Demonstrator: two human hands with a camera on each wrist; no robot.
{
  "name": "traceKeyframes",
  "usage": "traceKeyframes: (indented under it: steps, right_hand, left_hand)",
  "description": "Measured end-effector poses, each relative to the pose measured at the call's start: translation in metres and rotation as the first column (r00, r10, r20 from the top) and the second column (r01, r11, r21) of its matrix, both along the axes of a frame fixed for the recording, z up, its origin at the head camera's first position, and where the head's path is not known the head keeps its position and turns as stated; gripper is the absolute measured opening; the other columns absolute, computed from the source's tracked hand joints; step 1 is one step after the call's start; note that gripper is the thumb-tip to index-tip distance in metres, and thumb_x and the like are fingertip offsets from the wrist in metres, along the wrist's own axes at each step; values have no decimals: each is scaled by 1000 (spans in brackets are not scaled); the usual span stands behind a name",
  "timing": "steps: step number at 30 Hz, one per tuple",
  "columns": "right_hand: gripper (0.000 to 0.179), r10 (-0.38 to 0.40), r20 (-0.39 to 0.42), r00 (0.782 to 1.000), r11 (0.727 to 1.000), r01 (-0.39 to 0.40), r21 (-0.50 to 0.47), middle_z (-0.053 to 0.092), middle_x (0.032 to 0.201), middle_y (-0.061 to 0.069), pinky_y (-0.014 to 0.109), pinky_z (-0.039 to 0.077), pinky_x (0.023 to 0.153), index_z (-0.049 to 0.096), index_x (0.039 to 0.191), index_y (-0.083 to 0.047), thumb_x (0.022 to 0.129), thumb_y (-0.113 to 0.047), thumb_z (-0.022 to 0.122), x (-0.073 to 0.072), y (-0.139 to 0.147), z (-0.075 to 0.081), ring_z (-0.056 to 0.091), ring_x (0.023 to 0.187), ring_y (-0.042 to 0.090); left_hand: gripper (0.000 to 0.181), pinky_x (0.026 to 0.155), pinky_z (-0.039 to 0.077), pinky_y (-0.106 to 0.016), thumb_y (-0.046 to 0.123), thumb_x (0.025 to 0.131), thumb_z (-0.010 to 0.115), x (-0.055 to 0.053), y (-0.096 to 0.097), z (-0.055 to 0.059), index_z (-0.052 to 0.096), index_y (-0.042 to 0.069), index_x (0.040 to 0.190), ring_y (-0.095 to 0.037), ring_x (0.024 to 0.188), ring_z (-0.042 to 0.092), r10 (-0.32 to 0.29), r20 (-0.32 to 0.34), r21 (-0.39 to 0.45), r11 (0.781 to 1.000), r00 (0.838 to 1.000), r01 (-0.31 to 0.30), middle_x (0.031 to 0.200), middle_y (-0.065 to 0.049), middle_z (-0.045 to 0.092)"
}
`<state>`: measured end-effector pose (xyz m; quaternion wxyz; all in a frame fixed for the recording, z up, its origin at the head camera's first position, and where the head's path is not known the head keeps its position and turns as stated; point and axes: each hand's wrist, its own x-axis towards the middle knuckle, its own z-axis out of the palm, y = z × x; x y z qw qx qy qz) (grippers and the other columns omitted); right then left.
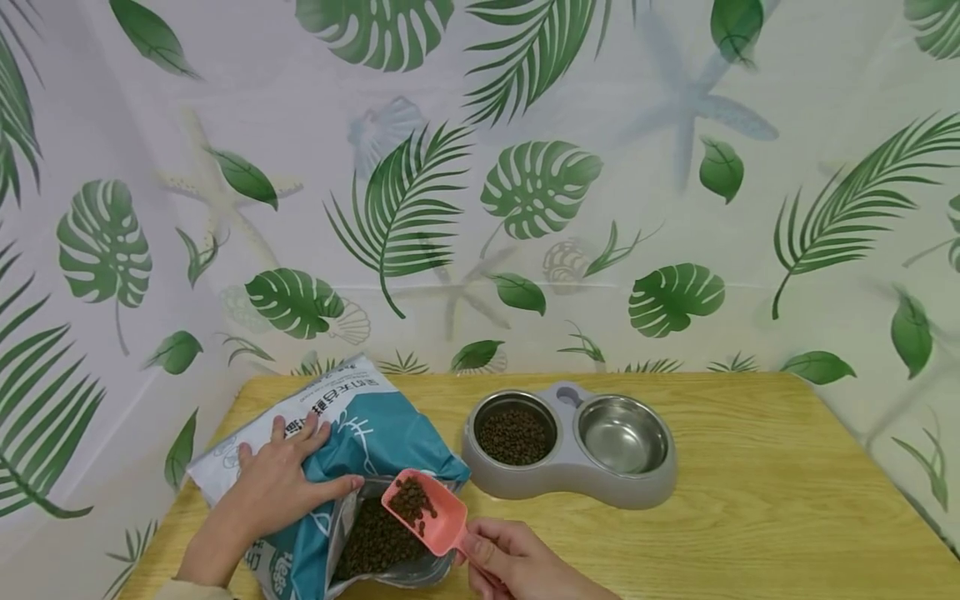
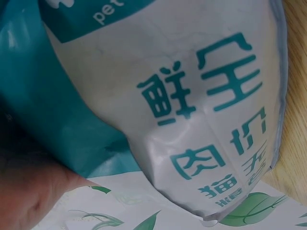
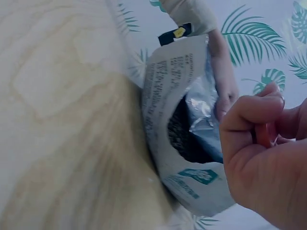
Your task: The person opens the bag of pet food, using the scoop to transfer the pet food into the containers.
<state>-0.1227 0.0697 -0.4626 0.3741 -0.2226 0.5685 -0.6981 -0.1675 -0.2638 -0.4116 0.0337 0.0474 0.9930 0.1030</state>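
Observation:
A teal and white bag [image 1: 408, 425] of pet food lies on its side, its mouth facing the near edge of the table. Brown kibble [image 1: 375, 542] shows inside the opening. My left hand [image 1: 277, 479] rests on top of the bag with fingers spread and the thumb along the opening's rim. By its handle, my right hand [image 1: 517, 562] grips a pink scoop [image 1: 450, 517] over the bag's mouth. Some kibble sits in the scoop, toward its front end. In the right wrist view, curled fingers hide most of the scoop handle [image 3: 265, 135].
Right of the bag stands a grey double feeding bowl [image 1: 558, 487]. Its left steel bowl holds kibble [image 1: 513, 437], while the right steel bowl [image 1: 622, 437] shows bare metal. Everything is on a wooden table [image 1: 787, 500], with a leaf-patterned sheet [image 1: 585, 333] behind it.

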Motion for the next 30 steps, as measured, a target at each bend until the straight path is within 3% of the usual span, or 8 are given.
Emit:
traceKeyframes:
  steps: [4, 8, 12, 16, 20, 23, 26, 30]
  right_hand:
    - [55, -6, -51, 999, 1000, 6, 6, 51, 70, -7, 23, 30, 45, 44, 116, 22, 111, -33, 44, -3, 14, 14, 37, 49, 2]
    - [41, -94, -80, 992, 988, 103, 118, 49, 67, -5, 23, 26, 40, 55, 113, 9, 110, -31, 47, -9, 36, 29, 31, 45, 3]
    - [34, -216, -223, 951, 916, 276, 291, 44, 64, -3, 19, 26, 41, 62, 114, 2, 110, -29, 48, -21, 66, 38, 28, 44, 5]
    - [32, -259, -487, 834, 777, 479, 408, 45, 62, -3, 20, 30, 43, 66, 120, 3, 109, -23, 50, -38, 100, 40, 31, 46, 3]
    - [28, -203, -711, 674, 562, 675, 479, 49, 62, -3, 24, 34, 50, 70, 117, 0, 107, -20, 55, -50, 131, 34, 36, 50, 5]
    - [24, -140, -787, 601, 423, 755, 501, 48, 63, -2, 24, 32, 52, 71, 114, -1, 106, -19, 56, -56, 147, 27, 37, 53, 9]
    - [23, -97, -837, 539, 362, 802, 475, 48, 63, -1, 25, 30, 51, 70, 109, 1, 106, -17, 57, -59, 158, 19, 37, 53, 10]
    - [18, -34, -901, 432, 325, 858, 399, 47, 60, -2, 25, 30, 52, 68, 97, 0, 104, -15, 59, -59, 166, 11, 37, 52, 11]
  left_hand:
    - [107, 96, 20, -93, 84, 80, 59, 0, 0, -1, 49, 7, 153, -67, 144, 23, 3, 0, 0, 1000, 1000, -3, 160, -24, 41]
    - [107, 95, 21, -93, 84, 80, 59, 0, 0, -2, 50, 7, 153, -68, 143, 24, -1, -6, 0, 1000, 1000, 1, 159, -24, 42]
    - [107, 95, 21, -93, 84, 80, 59, 1, 0, -2, 50, 7, 153, -67, 143, 24, -3, -10, 0, 1000, 1000, 3, 159, -23, 42]
    - [107, 95, 21, -93, 84, 80, 59, 1, 0, -1, 49, 7, 153, -67, 144, 25, -1, -9, 1, 1000, 1000, 1, 159, -23, 42]
    - [107, 95, 21, -93, 85, 80, 59, 0, -1, -2, 49, 7, 153, -67, 144, 25, 1, -2, 2, 1000, 1000, -1, 160, -23, 41]
    - [106, 95, 21, -93, 84, 80, 59, 0, -1, -1, 49, 7, 153, -67, 144, 25, 0, -8, 1, 1000, 1000, 0, 160, -23, 41]
    - [106, 95, 22, -93, 84, 80, 59, 1, -1, -2, 50, 8, 153, -67, 144, 25, -2, -17, 2, 1000, 1000, 2, 160, -23, 42]
    - [106, 95, 21, -93, 84, 80, 59, 1, -1, -3, 50, 8, 153, -67, 144, 25, -1, -18, 2, 1000, 1000, 1, 159, -23, 42]
